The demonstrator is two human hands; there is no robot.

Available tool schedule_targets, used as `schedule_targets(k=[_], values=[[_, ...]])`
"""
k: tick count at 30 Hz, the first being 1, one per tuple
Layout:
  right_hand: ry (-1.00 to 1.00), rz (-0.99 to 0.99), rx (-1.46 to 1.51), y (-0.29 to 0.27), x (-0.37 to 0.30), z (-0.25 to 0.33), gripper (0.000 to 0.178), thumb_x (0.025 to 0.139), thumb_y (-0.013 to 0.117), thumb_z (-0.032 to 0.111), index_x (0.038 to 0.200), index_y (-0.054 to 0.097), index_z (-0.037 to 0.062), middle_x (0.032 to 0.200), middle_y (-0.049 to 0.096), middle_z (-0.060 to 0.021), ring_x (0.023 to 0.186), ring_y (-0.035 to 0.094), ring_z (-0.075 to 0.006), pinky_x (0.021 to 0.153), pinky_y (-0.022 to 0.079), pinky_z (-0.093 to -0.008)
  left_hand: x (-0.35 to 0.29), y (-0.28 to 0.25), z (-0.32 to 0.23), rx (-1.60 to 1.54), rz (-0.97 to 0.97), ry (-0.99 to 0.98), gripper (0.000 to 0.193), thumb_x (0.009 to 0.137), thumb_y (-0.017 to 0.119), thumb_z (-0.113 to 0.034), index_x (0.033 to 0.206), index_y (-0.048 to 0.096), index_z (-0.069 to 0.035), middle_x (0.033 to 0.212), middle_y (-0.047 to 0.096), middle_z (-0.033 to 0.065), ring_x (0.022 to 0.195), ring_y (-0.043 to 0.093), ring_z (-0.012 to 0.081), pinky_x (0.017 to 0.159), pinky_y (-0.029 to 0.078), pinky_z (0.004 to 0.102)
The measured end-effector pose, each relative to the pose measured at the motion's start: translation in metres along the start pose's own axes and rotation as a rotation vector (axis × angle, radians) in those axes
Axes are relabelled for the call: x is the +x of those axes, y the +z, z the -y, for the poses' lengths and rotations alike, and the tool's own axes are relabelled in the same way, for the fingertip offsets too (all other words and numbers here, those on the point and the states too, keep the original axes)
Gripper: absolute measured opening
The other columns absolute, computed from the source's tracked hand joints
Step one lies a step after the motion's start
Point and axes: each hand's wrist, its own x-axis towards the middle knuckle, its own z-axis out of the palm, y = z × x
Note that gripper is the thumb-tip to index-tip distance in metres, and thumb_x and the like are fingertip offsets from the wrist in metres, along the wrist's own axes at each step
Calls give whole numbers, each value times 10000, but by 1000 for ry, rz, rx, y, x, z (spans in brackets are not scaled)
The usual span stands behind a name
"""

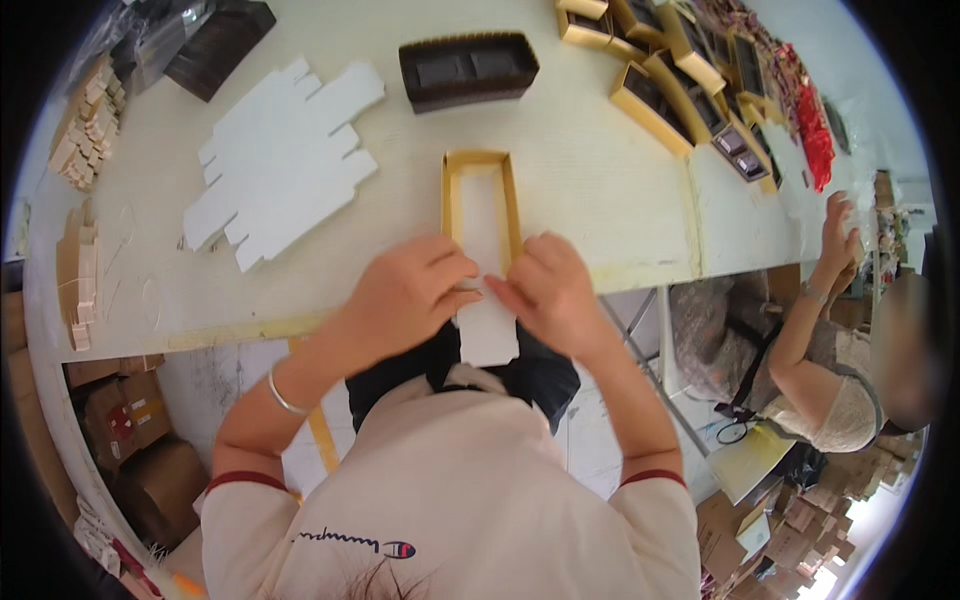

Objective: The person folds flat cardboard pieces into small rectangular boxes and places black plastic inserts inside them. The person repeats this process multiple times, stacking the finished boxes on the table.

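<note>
A long, narrow paper box tray (511, 196) with gold walls and a white inside lies at the table's near edge. Its far end is folded up, while a white flap at its near end hangs flat over my lap. My left hand (420, 285) pinches the tray's left wall, fingers curled and thumb toward the middle. Opposite it, my right hand (550, 292) is closed on the right wall. Both sets of fingertips nearly meet over the tray. Beyond the tray sits a stack of dark brown plastic inserts (468, 72). Flat white box blanks (285, 160) lie piled to the left.
Finished-looking gold boxes with dark inserts (655, 105) crowd the far right, near red material (815, 135). More dark inserts (220, 48) stand at the far left, above bundled folded card (90, 125). A co-worker's arm (800, 330) reaches over the table's right side. Cartons (125, 420) fill the space underneath.
</note>
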Motion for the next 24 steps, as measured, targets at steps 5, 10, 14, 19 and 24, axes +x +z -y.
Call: schedule_targets(k=[5,10,14,19,24], values=[[117,26,-1,6,-3,12,209,703,679,-6,856,538,12,764,472,-121,725,494,-308,646,419,-408,8,13,-14,23,-93,-17,253,735,720,-46,973,633,-53,756,568,86,669,567,279,574,454,373],[138,150,52,-18,-8,24,402,695,572,-86,1092,557,-27,918,540,-155,847,526,-304,724,441,-374,10,14,-13,82,-95,-39,147,726,714,-34,847,631,-48,738,540,87,620,560,279,533,445,361],[-38,144,-206,-25,-24,27,574,668,568,-86,1239,539,-45,1140,580,-172,988,565,-298,814,466,-356,11,14,-17,75,-50,-101,81,746,689,-30,778,616,-44,734,529,98,622,562,303,536,451,375],[-139,-71,-13,-3,-24,4,471,651,635,-73,1117,622,-4,1152,600,-148,943,599,-301,790,492,-387,18,1,-14,-89,69,-140,77,811,655,-75,863,622,-30,780,571,117,656,571,298,614,479,369],[264,-249,649,12,-13,0,332,768,652,-111,1058,566,25,901,602,-110,754,579,-242,646,479,-315,23,-21,-3,-580,226,-211,303,894,594,-72,1184,515,-40,856,626,114,709,582,213,677,476,315]])
